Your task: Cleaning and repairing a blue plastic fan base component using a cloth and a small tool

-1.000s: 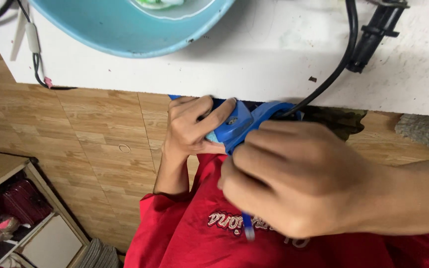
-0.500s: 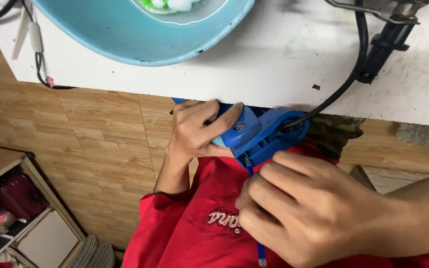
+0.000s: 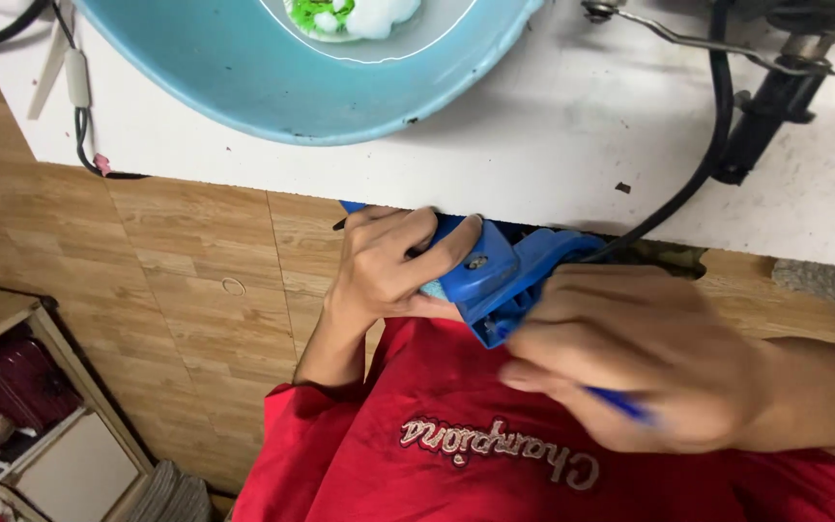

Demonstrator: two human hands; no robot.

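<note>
White table edge [image 3: 553,184]; left hand [image 3: 384,271] grips blue tool [image 3: 495,275], right hand [image 3: 649,358] alongside.

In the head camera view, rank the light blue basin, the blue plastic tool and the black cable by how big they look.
1. Light blue basin, largest, though cut off by the frame.
2. Blue plastic tool, partly hidden by both hands and the table edge.
3. Black cable, long but thin; its rank against the tool is unsure.
</note>
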